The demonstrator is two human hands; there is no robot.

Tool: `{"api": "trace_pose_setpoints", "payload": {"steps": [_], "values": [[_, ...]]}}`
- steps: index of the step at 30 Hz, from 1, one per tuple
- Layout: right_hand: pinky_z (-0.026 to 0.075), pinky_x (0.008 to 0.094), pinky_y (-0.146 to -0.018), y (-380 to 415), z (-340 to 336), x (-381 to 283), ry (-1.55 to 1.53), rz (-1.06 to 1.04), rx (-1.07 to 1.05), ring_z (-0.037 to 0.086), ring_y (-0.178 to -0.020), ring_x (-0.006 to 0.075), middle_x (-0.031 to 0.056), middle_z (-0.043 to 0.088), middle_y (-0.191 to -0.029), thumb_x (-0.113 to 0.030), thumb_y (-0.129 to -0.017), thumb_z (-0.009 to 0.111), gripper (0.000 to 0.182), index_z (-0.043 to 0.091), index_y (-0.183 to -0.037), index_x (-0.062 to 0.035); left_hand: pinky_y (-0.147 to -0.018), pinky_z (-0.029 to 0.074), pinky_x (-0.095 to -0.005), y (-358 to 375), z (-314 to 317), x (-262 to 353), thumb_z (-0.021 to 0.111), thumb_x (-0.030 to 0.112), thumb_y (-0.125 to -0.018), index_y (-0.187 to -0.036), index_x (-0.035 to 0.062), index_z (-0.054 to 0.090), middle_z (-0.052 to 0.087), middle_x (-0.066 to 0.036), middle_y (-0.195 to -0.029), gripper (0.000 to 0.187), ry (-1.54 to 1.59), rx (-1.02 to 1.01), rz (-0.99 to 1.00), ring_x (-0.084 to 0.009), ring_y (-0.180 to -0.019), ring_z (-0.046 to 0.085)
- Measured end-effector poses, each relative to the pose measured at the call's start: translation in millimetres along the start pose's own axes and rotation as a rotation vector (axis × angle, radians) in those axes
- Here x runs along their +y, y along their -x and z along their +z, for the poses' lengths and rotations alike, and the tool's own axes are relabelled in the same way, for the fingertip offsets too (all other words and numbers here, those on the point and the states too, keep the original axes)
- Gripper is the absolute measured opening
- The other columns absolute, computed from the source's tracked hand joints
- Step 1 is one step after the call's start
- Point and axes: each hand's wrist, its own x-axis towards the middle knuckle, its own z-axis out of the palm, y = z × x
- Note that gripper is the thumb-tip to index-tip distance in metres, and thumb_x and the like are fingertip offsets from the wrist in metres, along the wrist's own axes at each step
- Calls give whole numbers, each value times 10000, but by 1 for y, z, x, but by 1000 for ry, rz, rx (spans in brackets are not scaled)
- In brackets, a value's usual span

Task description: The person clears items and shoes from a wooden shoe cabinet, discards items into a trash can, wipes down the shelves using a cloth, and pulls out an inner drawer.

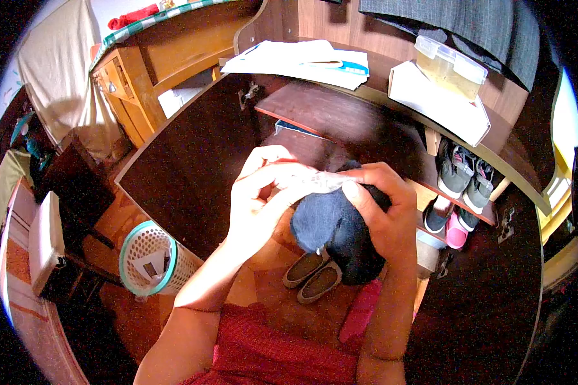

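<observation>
Person's left hand [263, 192] pinched on one end of a pale, crumpled wad [324, 181]; right hand [392, 208] pinches the other end, thumb pressed near it. Dark blue cloth bundle [348, 234] hangs just below the wad, between the hands, its right side against the right hand; exact form unclear. Pair of flats [313, 276] lower down, partly behind the bundle. Basket [189, 268] to the left, teal-rimmed. Sneakers [456, 172] on the rack at right; papers [289, 61] and a clear box [451, 69] on the upper shelf.

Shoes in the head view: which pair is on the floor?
The slip-on pair, below the held dark bundle; the other shoes sit shelved at right.
</observation>
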Motion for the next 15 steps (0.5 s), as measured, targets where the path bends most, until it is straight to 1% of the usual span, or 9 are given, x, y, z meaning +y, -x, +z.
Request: {"api": "trace_pose_setpoints", "payload": {"steps": [1, 3, 5, 6, 7, 9, 10, 12, 15], "values": [[458, 306, -736, 1, 1, 0, -32, 34, -20, 597, -782, 238, 121, 614, -840, -96, -740, 628, 202, 650, -932, -35, -775, 449, -239, -1, 0, 1, 621, 22, -787, -981, -26, 614, 561, -87, -1015, 200, -3, 28, 7, -140, -875, 569], [458, 309, -732, 1, 2, -5, -38, 31, -7, 593, -781, 241, 120, 609, -835, -94, -749, 614, 222, 638, -960, -29, -755, 465, -242, 0, -5, -9, 611, 21, -799, -970, -33, 599, 589, -99, -977, 180, -74, 29, 12, -134, -840, 585], [457, 312, -728, 0, 2, -6, -44, 29, 6, 590, -780, 243, 119, 603, -830, -93, -758, 600, 242, 625, -987, -23, -741, 486, -255, 2, -3, -10, 599, 22, -813, -985, -41, 576, 621, -108, -918, 184, 359, 114, -218, -140, -793, 604], [455, 311, -735, 0, -2, -4, 3, -3, -41, 587, -785, 240, 116, 597, -826, -92, -766, 588, 250, 618, -1005, -25, -725, 505, -274, 1, -4, -10, 591, 23, -822, -997, -44, 559, 640, -109, -878, 190, 362, 113, -233, -149, -768, 618], [453, 309, -741, -1, -4, -3, 51, -35, -87, 584, -790, 237, 113, 591, -822, -92, -774, 576, 259, 610, -1022, -27, -725, 505, -274, 1, -5, -11, 591, 23, -822, -997, -44, 559, 640, -109, -878, 190, 362, 113, -232, -149, -768, 618], [449, 303, -742, 1, -5, -3, 56, 14, -103, 581, -789, 228, 107, 586, -820, -102, -775, 586, 247, 617, -1009, -26, -744, 508, -284, 2, -7, -13, 582, 14, -824, -993, -43, 562, 634, -119, -908, 180, 539, 120, -297, -162, -799, 622], [446, 297, -743, 2, -5, -3, 61, 62, -118, 578, -789, 218, 101, 582, -817, -112, -777, 595, 237, 623, -996, -25, -744, 508, -284, 2, -6, -14, 582, 14, -824, -993, -43, 562, 634, -119, -908, 180, 539, 119, -298, -162, -799, 622], [444, 293, -737, 2, -4, -4, 33, 91, -132, 576, -783, 211, 97, 582, -811, -120, -770, 611, 228, 631, -977, -26, -777, 508, -297, 2, -6, -15, 576, 9, -825, -993, -42, 564, 630, -130, -932, 176, 668, 132, -371, -176, -829, 624], [442, 281, -718, 0, 1, -5, -20, 102, -118, 573, -768, 195, 87, 578, -797, -130, -754, 642, 207, 646, -934, -30, -808, 501, -303, 3, -6, -17, 567, 6, -828, -1007, -44, 564, 625, -137, -957, 186, 653, 112, -381, -186, -852, 622]]}}
